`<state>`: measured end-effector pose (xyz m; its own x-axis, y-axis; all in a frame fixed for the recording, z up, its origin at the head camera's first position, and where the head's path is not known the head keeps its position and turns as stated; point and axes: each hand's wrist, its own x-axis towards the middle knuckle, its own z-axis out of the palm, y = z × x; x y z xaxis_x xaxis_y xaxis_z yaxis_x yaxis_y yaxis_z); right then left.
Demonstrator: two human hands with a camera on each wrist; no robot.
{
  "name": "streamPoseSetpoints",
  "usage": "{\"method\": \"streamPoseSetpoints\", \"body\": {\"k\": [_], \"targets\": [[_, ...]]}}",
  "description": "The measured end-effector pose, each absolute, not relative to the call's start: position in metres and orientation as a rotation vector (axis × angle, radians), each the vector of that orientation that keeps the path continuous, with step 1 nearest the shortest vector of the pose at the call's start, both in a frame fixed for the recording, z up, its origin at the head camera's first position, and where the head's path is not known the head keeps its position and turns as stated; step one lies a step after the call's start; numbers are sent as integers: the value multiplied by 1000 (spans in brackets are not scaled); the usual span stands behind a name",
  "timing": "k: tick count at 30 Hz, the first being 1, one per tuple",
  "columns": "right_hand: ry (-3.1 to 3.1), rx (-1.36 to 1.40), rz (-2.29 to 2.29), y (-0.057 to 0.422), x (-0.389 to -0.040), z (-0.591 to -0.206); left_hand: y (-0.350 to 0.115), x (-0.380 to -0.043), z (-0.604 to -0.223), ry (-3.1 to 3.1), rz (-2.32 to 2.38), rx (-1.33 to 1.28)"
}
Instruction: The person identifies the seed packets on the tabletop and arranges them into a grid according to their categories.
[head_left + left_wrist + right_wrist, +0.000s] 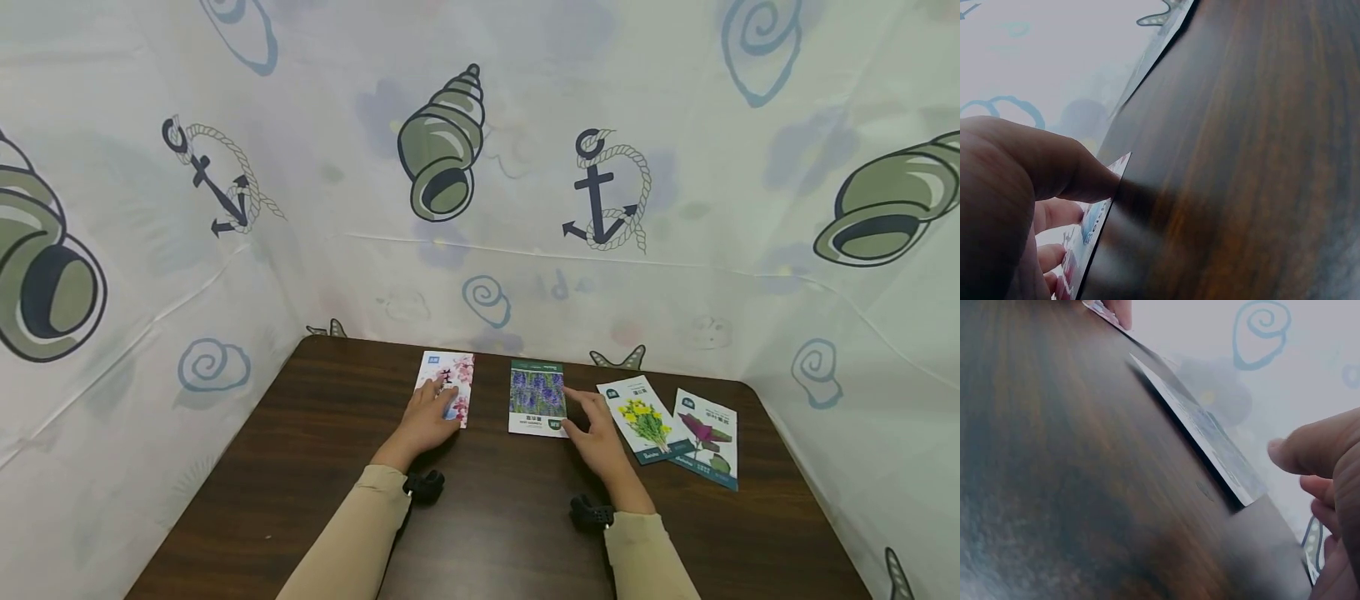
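In the head view, my left hand [429, 417] rests on a pink blossom seed packet [463, 379] lying on the table. Its thumb and fingertips touch the packet's printed face, also seen in the left wrist view. To the right lies a purple lavender seed packet [537, 392], its lettering upside down. My right hand [600, 433] is beside that packet's right edge; the right wrist view shows a gap between its thumb and the packet [1210, 447]. The right fingers are loosely bent and hold nothing.
A yellow flower packet [643, 419] overlaps a dark pink flower packet [708, 442] on the right of the brown wooden table [480, 533]. A patterned cloth [525, 275] encloses the table's back and sides. Each wrist wears a black camera [425, 487].
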<state>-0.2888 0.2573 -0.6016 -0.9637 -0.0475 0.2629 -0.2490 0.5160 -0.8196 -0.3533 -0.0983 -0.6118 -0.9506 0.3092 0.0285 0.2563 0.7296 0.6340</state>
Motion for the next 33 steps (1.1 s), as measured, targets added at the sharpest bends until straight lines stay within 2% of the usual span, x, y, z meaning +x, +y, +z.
{"method": "streamPoseSetpoints", "body": {"k": [9, 26, 33], "targets": [[-2470, 129, 1361, 280, -293, -603, -98, -353, -611, 2844, 1028, 466], [-2472, -358, 1295, 322, -283, -594, -98, -353, -611, 2836, 1043, 465], [-2585, -376, 1219, 321, -283, -596, -98, -352, -610, 2819, 1054, 450]]}}
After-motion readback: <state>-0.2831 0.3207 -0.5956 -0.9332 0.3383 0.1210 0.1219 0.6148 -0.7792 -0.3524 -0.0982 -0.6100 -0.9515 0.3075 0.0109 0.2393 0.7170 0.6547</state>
